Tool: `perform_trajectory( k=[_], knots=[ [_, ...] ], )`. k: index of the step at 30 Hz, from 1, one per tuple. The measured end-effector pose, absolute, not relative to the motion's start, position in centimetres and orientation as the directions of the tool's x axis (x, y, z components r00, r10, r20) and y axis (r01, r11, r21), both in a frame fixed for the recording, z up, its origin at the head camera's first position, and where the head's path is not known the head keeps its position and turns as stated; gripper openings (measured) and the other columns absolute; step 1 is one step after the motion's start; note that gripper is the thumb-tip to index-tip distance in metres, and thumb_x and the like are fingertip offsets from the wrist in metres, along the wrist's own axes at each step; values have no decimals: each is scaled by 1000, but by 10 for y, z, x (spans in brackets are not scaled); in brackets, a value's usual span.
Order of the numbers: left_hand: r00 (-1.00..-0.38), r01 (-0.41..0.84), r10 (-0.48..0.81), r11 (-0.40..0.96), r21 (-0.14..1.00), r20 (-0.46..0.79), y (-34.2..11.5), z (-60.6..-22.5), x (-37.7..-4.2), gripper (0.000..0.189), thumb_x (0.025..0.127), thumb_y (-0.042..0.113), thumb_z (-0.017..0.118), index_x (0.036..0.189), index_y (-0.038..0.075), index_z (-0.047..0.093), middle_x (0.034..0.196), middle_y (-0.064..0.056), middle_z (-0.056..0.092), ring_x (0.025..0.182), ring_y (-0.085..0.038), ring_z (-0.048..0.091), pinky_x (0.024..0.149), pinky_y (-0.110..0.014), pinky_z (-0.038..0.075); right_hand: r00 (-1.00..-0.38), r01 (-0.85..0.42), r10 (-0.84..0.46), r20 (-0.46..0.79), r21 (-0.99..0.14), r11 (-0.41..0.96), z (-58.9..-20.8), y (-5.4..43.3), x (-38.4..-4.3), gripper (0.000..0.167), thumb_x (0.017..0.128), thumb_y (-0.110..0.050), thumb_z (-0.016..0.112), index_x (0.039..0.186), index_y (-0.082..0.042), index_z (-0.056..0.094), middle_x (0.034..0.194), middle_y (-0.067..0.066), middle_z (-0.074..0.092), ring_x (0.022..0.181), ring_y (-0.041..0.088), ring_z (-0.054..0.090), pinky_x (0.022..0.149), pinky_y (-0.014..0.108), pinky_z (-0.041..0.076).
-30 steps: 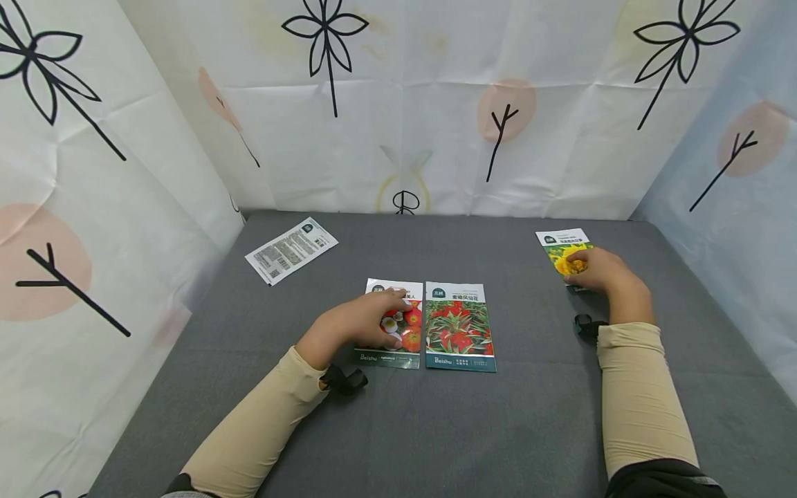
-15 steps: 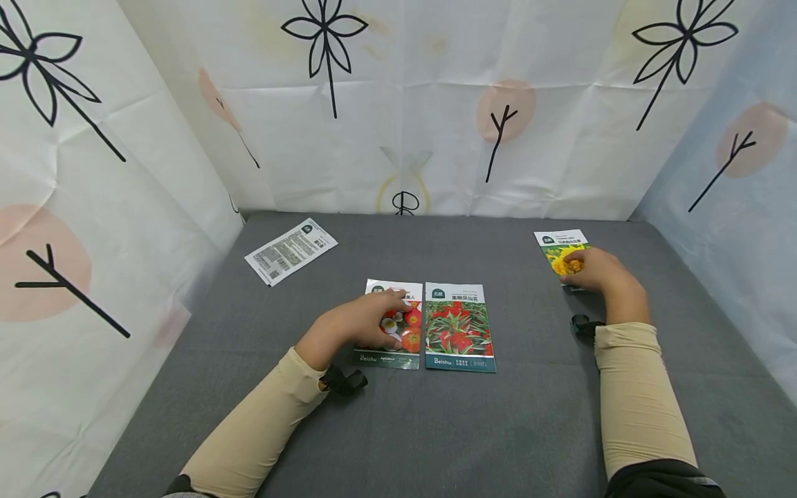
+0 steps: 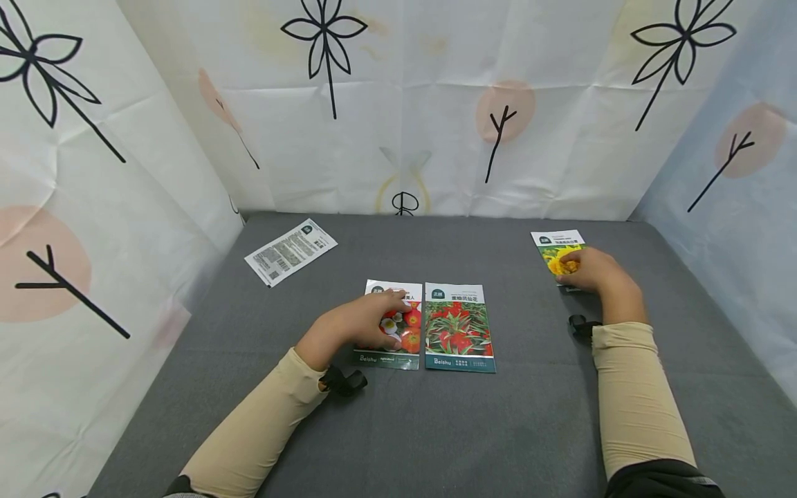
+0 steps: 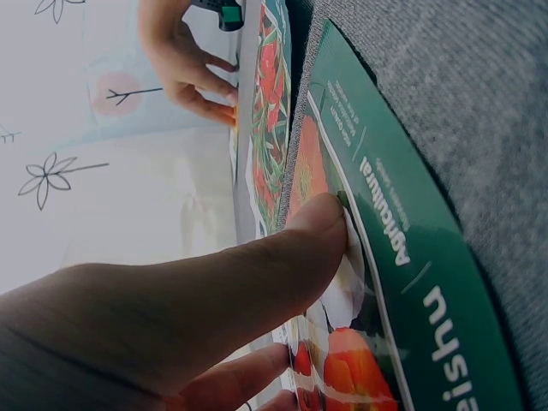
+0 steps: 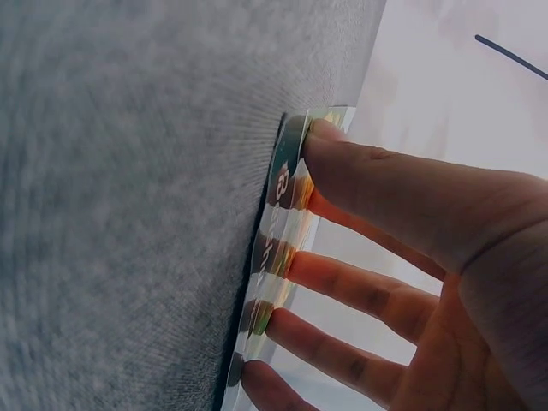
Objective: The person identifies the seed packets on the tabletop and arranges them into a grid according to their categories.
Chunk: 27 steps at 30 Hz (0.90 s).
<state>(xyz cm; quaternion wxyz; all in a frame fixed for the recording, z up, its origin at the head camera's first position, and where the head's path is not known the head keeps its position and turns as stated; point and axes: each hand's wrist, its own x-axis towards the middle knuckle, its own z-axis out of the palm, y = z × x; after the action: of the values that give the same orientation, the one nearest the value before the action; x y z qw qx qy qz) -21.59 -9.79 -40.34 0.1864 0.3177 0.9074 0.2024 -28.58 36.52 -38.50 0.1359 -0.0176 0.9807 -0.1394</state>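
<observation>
My left hand (image 3: 361, 321) rests on a seed packet (image 3: 387, 360) printed with red and white flowers, thumb and fingertips touching its face. In the left wrist view the thumb (image 4: 318, 224) lies across the flower picture. Right beside it lies a second seed packet (image 3: 459, 328) with red flowers among long green leaves. Farther off to the right, my right hand (image 3: 598, 270) touches a yellow-flower seed packet (image 3: 558, 238) and covers its lower right part. Spread fingertips and thumb press on that packet's face in the right wrist view, with the packet lying on the cloth.
Toward the back left lies another packet (image 3: 291, 252), turned with its printed white back up and set at an angle. Grey cloth (image 3: 498, 429) covers the table. White patterned curtains (image 3: 436, 104) stand along the back and both sides.
My right hand and the yellow-flower packet have slid slightly to the left. The left hand and the other packets stay where they were.
</observation>
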Motion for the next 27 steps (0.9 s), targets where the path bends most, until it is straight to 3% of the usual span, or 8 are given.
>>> perform_trajectory(
  k=[27],
  knots=[
    [-722,517,662,710,479,-201,-98,-400,-214,65,93,23,84,151,5,59,172,-17,36,162,-37,29,129,-54,33,-962,31,-49,-270,-286,958,-383,358,-283,69,100,-30,69,150,13,49,150,42,46,131,59,48,110,72,39]
  ],
)
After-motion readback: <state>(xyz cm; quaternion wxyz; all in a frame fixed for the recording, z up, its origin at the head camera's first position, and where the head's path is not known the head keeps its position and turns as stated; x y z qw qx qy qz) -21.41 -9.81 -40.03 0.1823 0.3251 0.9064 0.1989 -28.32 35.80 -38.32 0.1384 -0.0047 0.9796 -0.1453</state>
